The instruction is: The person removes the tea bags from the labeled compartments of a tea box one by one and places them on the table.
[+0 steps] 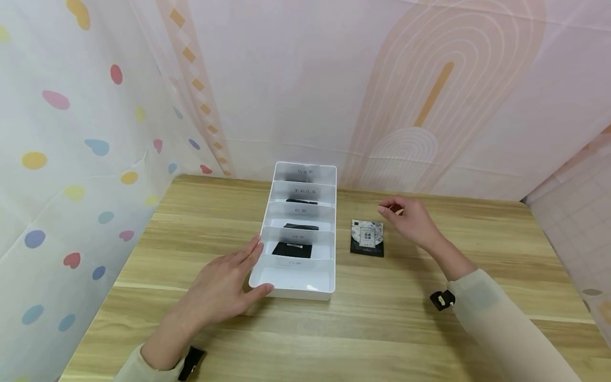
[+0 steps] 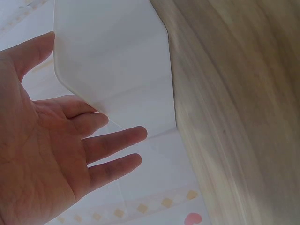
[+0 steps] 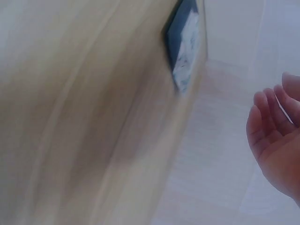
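A cloth-screened corner, home or studio unclear: a pale wood-grain worktop [image 1: 372, 334] meets a white, colourful-spotted fabric hanging [image 1: 57, 132] and a pale-pink, arch-printed fabric hanging [image 1: 296, 85].

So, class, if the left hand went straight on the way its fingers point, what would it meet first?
Most likely the white divided box: the left hand appears to be touching its rim.

On my remote feed I can't read the tiny labels [image 1: 298, 236] on the white tray partitions [image 1: 322, 239], which partly hide black packets [image 1: 302, 227], while the right wrist view blurs the patterned sachet [image 3: 186, 47] and crops the right hand [image 3: 277, 140].
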### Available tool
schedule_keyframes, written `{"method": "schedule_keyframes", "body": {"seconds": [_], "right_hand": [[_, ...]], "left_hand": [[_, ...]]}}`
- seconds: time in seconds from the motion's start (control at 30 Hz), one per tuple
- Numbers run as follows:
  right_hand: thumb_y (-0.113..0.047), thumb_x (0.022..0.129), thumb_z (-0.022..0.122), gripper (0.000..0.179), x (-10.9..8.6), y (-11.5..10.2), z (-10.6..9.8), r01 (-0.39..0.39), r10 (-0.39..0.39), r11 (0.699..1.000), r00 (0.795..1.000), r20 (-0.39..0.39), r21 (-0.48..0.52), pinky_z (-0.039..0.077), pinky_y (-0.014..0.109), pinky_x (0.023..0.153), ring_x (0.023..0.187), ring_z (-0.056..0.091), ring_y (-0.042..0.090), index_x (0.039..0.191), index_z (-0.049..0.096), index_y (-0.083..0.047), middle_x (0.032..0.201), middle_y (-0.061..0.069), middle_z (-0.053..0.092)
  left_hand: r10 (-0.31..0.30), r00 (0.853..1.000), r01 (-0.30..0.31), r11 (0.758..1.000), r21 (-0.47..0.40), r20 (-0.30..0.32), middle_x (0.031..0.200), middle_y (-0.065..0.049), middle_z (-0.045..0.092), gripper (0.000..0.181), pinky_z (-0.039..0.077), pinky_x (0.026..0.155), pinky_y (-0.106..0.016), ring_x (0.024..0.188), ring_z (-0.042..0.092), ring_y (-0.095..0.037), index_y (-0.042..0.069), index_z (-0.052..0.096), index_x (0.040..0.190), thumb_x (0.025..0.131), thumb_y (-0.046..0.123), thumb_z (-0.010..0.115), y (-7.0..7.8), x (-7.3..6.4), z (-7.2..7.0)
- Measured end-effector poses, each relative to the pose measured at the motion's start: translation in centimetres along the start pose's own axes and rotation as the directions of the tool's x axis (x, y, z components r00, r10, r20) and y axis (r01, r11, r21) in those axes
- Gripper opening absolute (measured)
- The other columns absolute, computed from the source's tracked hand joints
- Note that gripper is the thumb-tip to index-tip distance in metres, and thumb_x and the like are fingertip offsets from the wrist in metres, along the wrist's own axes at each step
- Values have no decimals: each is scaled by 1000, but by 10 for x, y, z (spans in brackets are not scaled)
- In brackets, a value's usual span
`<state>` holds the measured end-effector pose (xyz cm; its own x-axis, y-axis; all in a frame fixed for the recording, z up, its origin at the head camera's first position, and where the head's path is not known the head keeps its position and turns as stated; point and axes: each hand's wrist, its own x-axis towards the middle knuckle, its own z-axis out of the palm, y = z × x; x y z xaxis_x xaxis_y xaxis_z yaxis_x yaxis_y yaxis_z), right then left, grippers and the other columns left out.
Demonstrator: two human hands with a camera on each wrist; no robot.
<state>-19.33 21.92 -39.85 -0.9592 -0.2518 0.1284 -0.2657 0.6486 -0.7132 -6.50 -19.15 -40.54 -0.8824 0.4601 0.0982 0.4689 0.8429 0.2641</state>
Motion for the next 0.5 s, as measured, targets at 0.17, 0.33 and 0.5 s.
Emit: {"method": "schedule_keyframes", "body": {"seconds": [0.17, 0.33, 0.5], "right_hand": [[-12, 102, 69, 22, -7, -15, 1, 49, -49, 998, 999, -11, 31, 57, 37, 79, 93, 69, 27, 118, 74, 3, 105, 13, 76], [-5, 99, 72, 26, -14, -27, 5, 153, -153, 988, 988, -6, 29, 58, 46, 84, 103, 71, 32, 123, 72, 5, 115, 19, 75], [-14, 99, 73, 45, -23, -37, 8, 193, -192, 981, 981, 25, -21, 52, 59, 99, 123, 63, 40, 140, 64, 0, 135, 20, 68]], "left_hand": [[1, 1000, -1, 1000, 4, 3, 165, -17, 39, 86, 50, 105, -57, 134, 58, -39, -3, 45, 155, 97, 56, 67, 0, 1, 0], [-2, 1000, 2, 1000, 4, 4, 165, -17, 39, 86, 50, 105, -57, 134, 59, -39, -3, 46, 155, 97, 56, 67, 0, 0, 0], [2, 1000, -2, 1000, 2, 0, 164, -17, 39, 85, 50, 103, -57, 134, 59, -39, -3, 46, 155, 97, 56, 67, 0, 0, 0]]}}
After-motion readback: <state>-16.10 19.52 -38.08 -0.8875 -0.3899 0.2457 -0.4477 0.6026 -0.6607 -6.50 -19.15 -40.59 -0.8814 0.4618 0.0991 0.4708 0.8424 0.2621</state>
